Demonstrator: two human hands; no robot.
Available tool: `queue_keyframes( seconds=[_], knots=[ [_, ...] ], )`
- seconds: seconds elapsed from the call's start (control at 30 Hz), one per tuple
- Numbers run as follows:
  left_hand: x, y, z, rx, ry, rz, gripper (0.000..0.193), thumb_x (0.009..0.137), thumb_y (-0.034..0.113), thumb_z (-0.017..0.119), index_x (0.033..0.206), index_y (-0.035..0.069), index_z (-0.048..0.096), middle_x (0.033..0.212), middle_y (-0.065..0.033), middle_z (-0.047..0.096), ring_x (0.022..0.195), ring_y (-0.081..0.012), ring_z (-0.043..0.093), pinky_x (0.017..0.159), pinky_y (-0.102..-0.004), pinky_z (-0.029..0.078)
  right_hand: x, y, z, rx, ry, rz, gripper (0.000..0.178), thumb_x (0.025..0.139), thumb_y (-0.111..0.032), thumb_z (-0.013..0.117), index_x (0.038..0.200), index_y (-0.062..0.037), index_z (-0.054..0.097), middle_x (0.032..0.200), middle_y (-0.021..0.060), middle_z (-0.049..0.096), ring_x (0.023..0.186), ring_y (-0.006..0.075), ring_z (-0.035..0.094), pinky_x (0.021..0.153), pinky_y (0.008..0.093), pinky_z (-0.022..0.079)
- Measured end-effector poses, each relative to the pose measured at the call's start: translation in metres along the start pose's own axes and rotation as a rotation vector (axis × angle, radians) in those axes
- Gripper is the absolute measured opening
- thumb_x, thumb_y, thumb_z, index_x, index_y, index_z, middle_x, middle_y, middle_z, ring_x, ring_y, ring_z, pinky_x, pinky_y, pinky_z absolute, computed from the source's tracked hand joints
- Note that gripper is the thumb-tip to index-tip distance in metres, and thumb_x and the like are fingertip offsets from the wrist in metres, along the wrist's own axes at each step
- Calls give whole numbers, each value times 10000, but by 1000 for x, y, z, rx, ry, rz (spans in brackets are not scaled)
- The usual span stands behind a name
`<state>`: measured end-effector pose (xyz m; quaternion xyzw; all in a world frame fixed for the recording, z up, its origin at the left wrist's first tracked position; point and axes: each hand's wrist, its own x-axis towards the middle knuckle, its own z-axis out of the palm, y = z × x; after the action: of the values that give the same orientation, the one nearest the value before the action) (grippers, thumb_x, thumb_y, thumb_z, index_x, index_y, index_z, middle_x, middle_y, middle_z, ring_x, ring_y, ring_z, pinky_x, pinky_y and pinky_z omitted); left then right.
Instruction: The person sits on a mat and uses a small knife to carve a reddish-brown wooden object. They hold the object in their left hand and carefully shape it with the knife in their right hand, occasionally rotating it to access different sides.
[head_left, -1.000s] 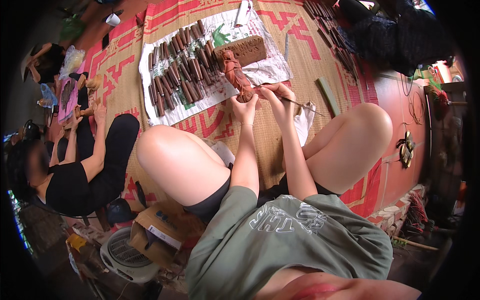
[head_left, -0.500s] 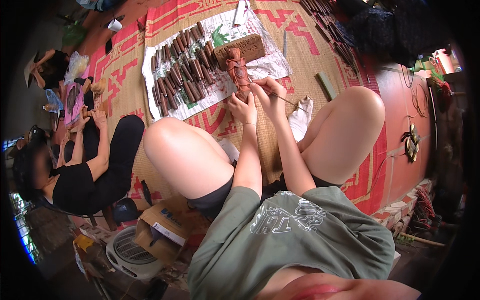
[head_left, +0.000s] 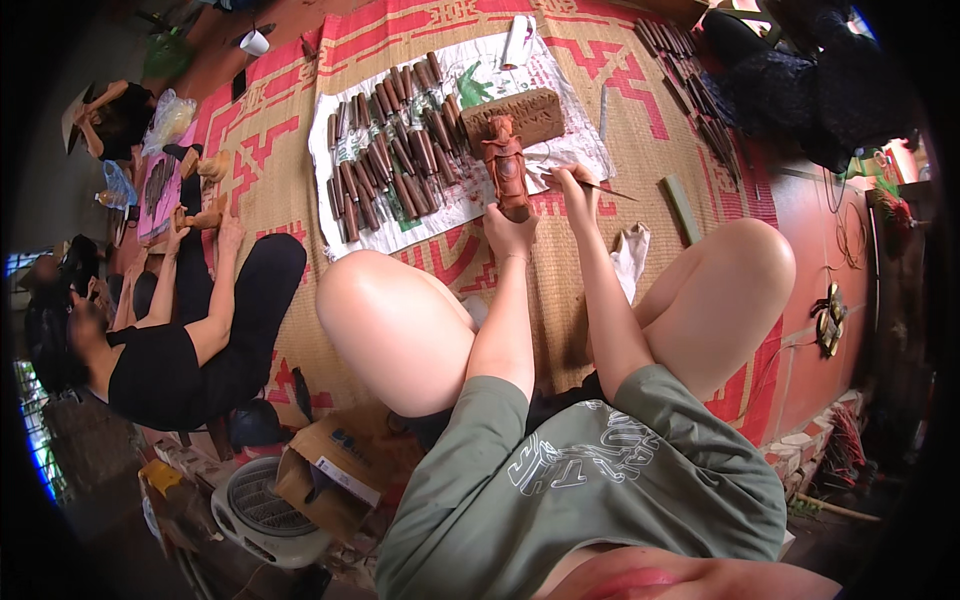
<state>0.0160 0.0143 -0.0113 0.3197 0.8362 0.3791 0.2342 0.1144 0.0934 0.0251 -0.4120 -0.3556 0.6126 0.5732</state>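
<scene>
L hand (head_left: 511, 233) has fingers clamped on lower end of carved figurine (head_left: 506, 172), whose top overlaps block (head_left: 540, 116); contact unclear. R hand (head_left: 574, 181) fingers pinch thin tool (head_left: 612, 192) beside it. Risk: if L grip loosens, figurine could roll & tool prob. nicks it.

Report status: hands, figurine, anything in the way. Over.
Left hand gripping reddish figurine by its lower end. Right hand holding slim tool beside it. Brown block behind figurine's head; contact unclear.
</scene>
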Motion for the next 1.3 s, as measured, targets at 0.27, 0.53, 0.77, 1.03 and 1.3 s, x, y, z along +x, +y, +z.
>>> queue_keyframes(
  seconds=[0.27, 0.53, 0.77, 1.03, 1.3],
  knots=[
    [4, -7, 3, -72, 51, 88, 631, 567, 307, 776, 1021, -1, 466, 973, -250, 546, 904, -420, 553, 775, -453, 468, -9, 23, 11, -590, -148, -189, 76, 831, -28, 626, 803, 39, 607, 708, 37, 653, 626, 41, 567, 568, 186, 441],
    [6, 0, 2, -71, 43, 54, 688, 577, 433, 776, 1021, -5, 486, 1013, -252, 558, 948, -405, 558, 804, -440, 460, -19, 25, 20, -750, -147, -286, 127, 723, -96, 648, 772, 21, 638, 643, 139, 632, 582, 172, 616, 566, 284, 484],
    [6, -5, 10, -65, 104, 106, 671, 543, 377, 800, 988, -19, 490, 940, -252, 558, 882, -412, 561, 776, -457, 460, -12, 18, 23, -682, -144, -180, 104, 784, -49, 625, 747, 46, 604, 587, 46, 604, 519, 47, 522, 468, 219, 414],
    [4, -4, 6, -70, 61, 103, 658, 532, 312, 801, 997, -24, 478, 934, -245, 558, 901, -412, 548, 782, -463, 452, -11, 9, 20, -603, -166, -63, 98, 771, -32, 622, 703, 35, 597, 591, 26, 599, 551, 32, 506, 494, 210, 408],
    [3, -1, 2, -47, 53, 102, 647, 537, 288, 795, 1002, -25, 473, 968, -241, 546, 916, -417, 537, 784, -466, 449, -7, 15, 11, -797, -238, -149, 119, 774, -31, 613, 684, 38, 579, 577, 19, 587, 541, 26, 485, 492, 210, 407]
  ],
)
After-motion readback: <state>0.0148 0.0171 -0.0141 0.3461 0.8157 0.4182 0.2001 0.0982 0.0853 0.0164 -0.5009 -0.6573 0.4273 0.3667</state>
